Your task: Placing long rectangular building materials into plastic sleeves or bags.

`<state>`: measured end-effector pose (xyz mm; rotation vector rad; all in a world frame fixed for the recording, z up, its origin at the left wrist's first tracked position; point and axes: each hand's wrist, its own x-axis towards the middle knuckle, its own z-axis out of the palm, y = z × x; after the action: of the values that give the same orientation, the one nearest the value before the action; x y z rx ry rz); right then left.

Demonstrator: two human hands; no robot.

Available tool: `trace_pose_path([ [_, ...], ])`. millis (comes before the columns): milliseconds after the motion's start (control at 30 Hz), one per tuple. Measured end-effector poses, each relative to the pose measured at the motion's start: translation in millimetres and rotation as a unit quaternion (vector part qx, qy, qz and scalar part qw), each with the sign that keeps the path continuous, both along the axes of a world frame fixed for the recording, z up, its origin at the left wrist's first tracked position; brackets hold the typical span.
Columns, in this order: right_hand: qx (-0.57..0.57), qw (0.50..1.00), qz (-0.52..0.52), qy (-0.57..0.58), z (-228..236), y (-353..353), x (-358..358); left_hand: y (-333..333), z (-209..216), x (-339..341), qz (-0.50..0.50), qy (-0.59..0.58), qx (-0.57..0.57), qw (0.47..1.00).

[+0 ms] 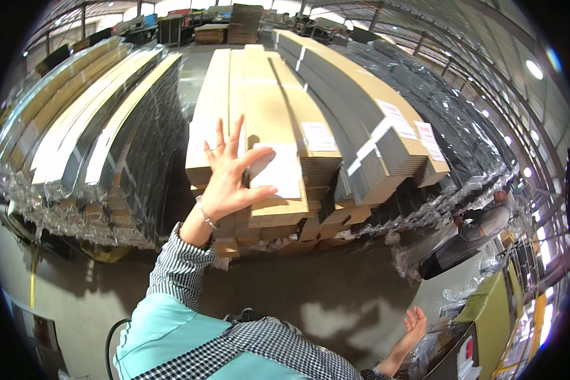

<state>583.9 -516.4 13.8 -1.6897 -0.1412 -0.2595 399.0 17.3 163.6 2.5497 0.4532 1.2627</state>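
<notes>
My left hand (229, 179) is spread over the near end of a stack of long flat cardboard pieces (266, 114). Its thumb and forefinger reach across a white paper label (284, 174) on the top piece; whether they press on it I cannot tell. The other fingers point away, toward the stack's far end. A bracelet circles that wrist. Low on the right, apart from the stack, my right hand (413, 328) hangs with its fingers loosely stretched and nothing visible in them. It is nearest to an open box (449, 354) with plastic wrap beside it.
Bundles in clear film (101, 120) stand to the left. On the right are taller dark-edged cardboard stacks (367, 139) and black film-wrapped goods (437, 95). A person (478, 231) bends beside these. Grey floor (316, 278) lies between me and the stacks.
</notes>
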Motion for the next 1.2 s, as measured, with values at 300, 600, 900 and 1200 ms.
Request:
trace_pose_path([
  [300, -0.049, 0.999, 0.009, -0.004, 23, 58, -40, 9, -16, -13, -0.038, -0.017, -0.048, 0.998],
  [600, -0.236, 0.969, -0.063, -0.031, -65, -49, -69, -60, -85, 10, -0.163, -0.401, 0.227, 0.873],
  [900, -0.512, 0.787, 0.022, 0.342, -179, -138, -159, -217, -216, 48, -0.422, -0.004, 0.028, 0.906],
  [1200, -0.361, 0.762, 0.064, 0.534, -381, -312, -275, -382, -281, 125, -0.516, 0.270, 0.009, 0.813],
])
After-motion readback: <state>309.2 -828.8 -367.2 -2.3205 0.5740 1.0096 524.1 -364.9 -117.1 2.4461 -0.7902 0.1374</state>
